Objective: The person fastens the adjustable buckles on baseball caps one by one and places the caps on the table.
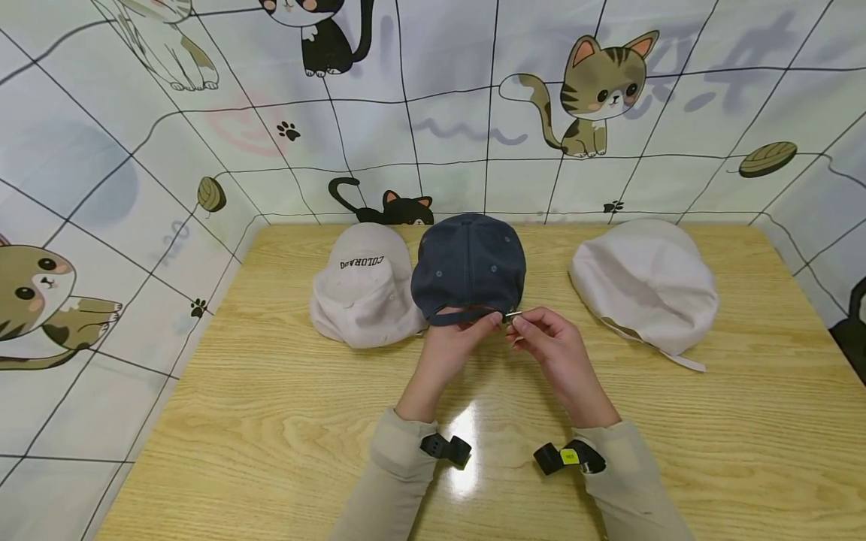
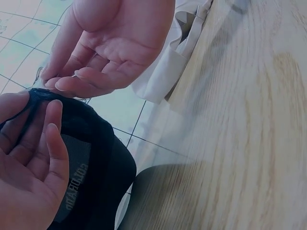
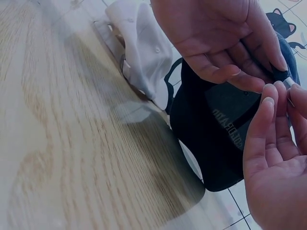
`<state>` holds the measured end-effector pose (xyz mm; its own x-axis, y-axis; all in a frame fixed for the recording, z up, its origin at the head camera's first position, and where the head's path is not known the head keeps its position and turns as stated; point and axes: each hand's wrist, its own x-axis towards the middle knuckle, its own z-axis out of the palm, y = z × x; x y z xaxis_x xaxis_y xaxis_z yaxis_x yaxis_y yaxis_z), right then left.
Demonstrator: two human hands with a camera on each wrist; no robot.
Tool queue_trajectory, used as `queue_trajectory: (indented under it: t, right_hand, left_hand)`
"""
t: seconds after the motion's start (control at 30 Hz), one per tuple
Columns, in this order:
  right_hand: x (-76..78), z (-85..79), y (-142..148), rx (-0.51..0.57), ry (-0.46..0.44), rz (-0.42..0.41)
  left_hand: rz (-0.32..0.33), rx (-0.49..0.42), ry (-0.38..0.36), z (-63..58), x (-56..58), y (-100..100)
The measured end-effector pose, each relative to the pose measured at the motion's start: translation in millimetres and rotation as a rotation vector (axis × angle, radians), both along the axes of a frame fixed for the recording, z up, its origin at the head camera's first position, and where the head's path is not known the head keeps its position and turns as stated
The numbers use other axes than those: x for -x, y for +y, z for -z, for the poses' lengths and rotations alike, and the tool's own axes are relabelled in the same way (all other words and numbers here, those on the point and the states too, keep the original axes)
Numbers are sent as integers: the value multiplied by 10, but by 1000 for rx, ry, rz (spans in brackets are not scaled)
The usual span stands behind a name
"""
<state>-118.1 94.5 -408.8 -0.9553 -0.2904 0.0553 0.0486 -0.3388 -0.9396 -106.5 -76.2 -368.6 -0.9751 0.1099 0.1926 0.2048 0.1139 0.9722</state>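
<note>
A navy blue baseball cap (image 1: 468, 259) sits at the middle of the table, its back opening and strap (image 1: 455, 318) towards me. My left hand (image 1: 449, 347) pinches the strap's right end between thumb and fingers. Beside it, my right hand (image 1: 560, 352) pinches a small metal buckle (image 1: 514, 314) at that end of the strap. In the left wrist view the left hand (image 2: 31, 158) shows dark fabric between its fingertips. Lettering shows on the dark cap (image 3: 201, 124) in the right wrist view, where the metal piece (image 3: 289, 82) sits at the right hand's (image 3: 278, 158) fingertips.
A pale cap (image 1: 368, 289) with COLORADO lettering lies close against the navy cap's left side. At the right lies a plain white cap (image 1: 649, 282), its loose strap end reaching towards me. Behind the wooden table (image 1: 284, 436) rises a cat-print backdrop (image 1: 446, 135).
</note>
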Motion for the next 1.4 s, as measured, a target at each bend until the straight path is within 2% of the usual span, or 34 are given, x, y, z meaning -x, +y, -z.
queue_trajectory:
  t: [0.23, 0.63, 0.9, 1.1, 1.4]
  right_hand:
    - [5, 16, 13, -4, 6, -18]
    - [11, 19, 0, -35, -25, 19]
    - [19, 35, 17, -12, -1, -28]
    - [15, 46, 36, -78, 8, -4]
    - [22, 100, 29, -174, 102, 35]
  left_hand:
    - [3, -16, -7, 17, 10, 6]
    - [16, -20, -10, 34, 14, 1]
    - [17, -36, -17, 31, 11, 7]
    - [28, -66, 5, 29, 12, 9]
    - [4, -30, 35, 26, 19, 0]
